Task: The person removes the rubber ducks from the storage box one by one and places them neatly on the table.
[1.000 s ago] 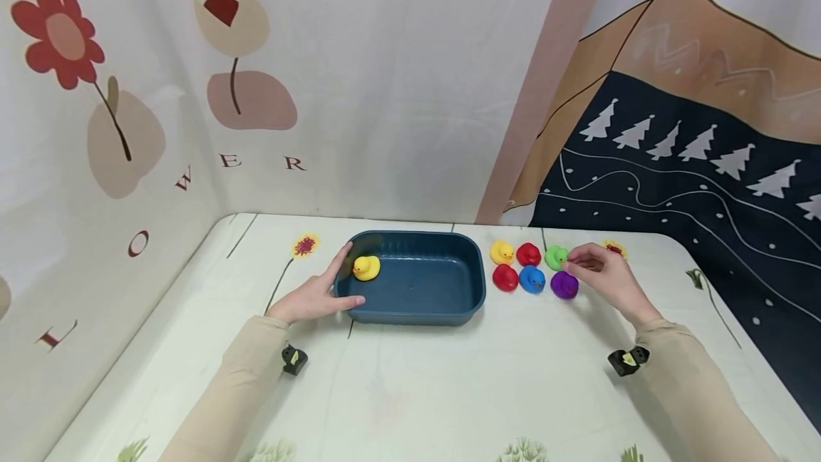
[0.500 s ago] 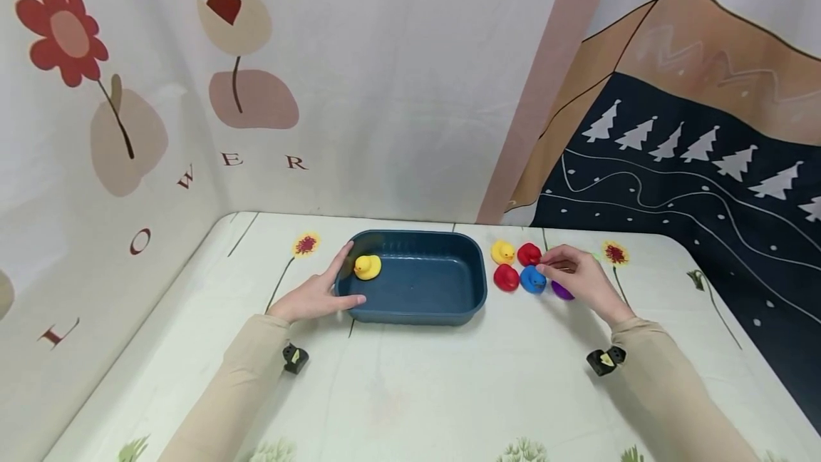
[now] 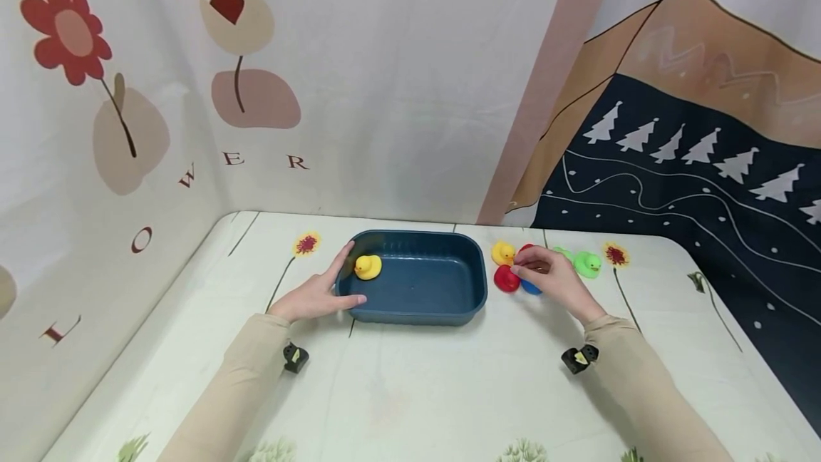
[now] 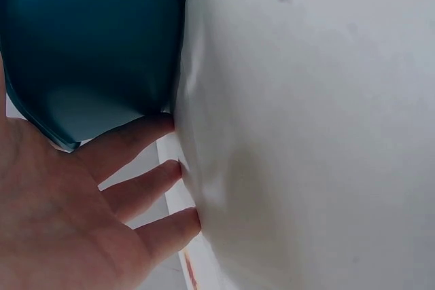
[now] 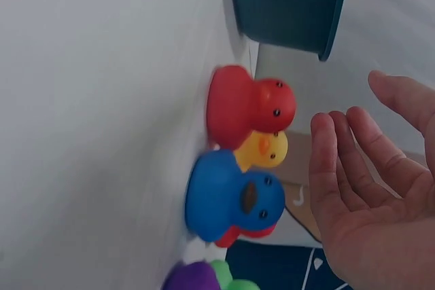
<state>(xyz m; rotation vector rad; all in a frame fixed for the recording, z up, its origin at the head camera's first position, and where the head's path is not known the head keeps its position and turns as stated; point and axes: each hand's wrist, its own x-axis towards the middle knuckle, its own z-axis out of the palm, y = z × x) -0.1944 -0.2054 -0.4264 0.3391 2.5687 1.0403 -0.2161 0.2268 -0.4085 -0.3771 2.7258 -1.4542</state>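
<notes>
A dark blue rectangular basin [image 3: 417, 280] holds a yellow toy duck [image 3: 368, 267] at its left end. My left hand [image 3: 314, 296] rests on the basin's left end with spread fingers, thumb over the near rim. Right of the basin, toy ducks stand close together: a yellow duck [image 3: 503, 253], a red duck [image 3: 506, 279], a mostly covered blue duck [image 3: 531, 287] and a green duck [image 3: 587, 264]. Over them hovers my right hand [image 3: 553, 278], its loosely bent fingers holding nothing. The right wrist view also shows a purple duck [image 5: 192, 278] and a second red duck [image 5: 248, 233] behind the blue one.
The basin's right wall stands close to the nearest ducks. Behind the table [image 3: 410, 391], covered with a white patterned cloth, hangs a printed curtain [image 3: 398, 91]. A small black camera sits on each wrist.
My right hand has moved left, from beside the green and purple ducks to above the red and blue ones. Two green ducks have come into sight behind it. My left hand stays on the basin.
</notes>
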